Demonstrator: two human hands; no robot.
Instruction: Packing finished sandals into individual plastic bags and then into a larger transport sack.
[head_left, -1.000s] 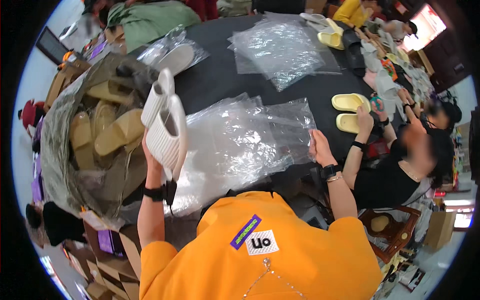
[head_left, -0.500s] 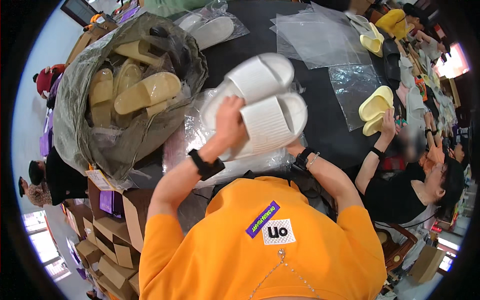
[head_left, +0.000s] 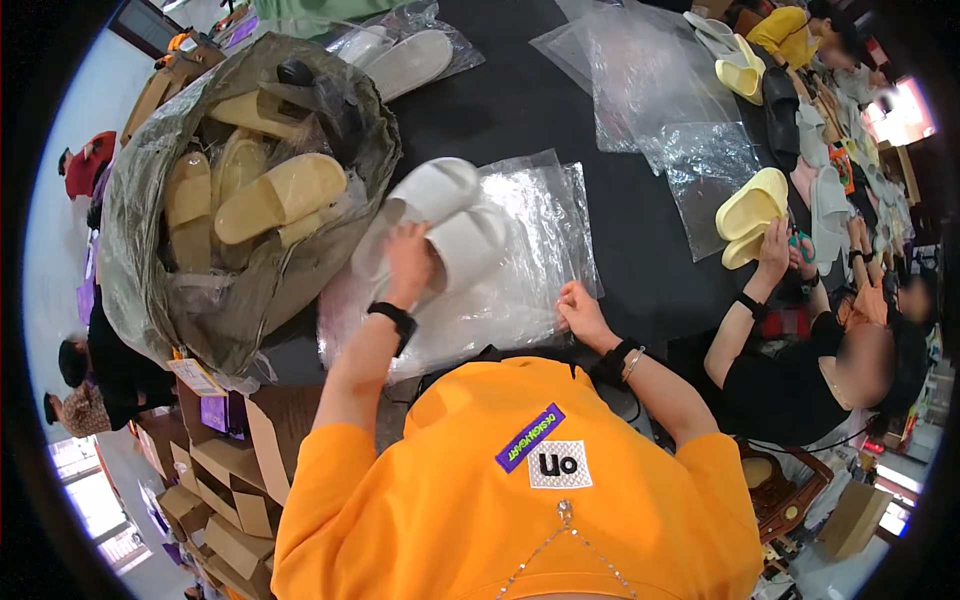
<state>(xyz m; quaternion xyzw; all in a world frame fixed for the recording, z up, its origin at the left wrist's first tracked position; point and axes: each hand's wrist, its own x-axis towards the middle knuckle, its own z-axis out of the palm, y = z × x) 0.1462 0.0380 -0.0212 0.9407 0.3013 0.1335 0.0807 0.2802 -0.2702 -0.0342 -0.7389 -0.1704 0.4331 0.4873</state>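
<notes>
My left hand (head_left: 410, 264) is closed on a pair of white slide slippers (head_left: 466, 243), gripping them at their near ends. The slippers tilt above a stack of clear plastic bags (head_left: 530, 225) on the black table, somewhat blurred by motion. At the right edge of that stack, my right hand (head_left: 585, 313) pinches the edge of a bag between thumb and fingers. A large grey-green sack (head_left: 150, 260) stands open to the left of my left hand, with tan slippers (head_left: 282, 197) inside, some in clear plastic.
More clear bags (head_left: 655, 80) lie at the far right of the table. White slippers in plastic (head_left: 412, 62) lie at the far edge. A co-worker (head_left: 790, 370) at my right holds pale yellow slippers (head_left: 750, 212). Cardboard boxes (head_left: 225, 470) stand at lower left.
The white slippers have moved left in my left hand, uncovering the bag stack. My right hand, mostly hidden behind them before, now shows at the bag's edge.
</notes>
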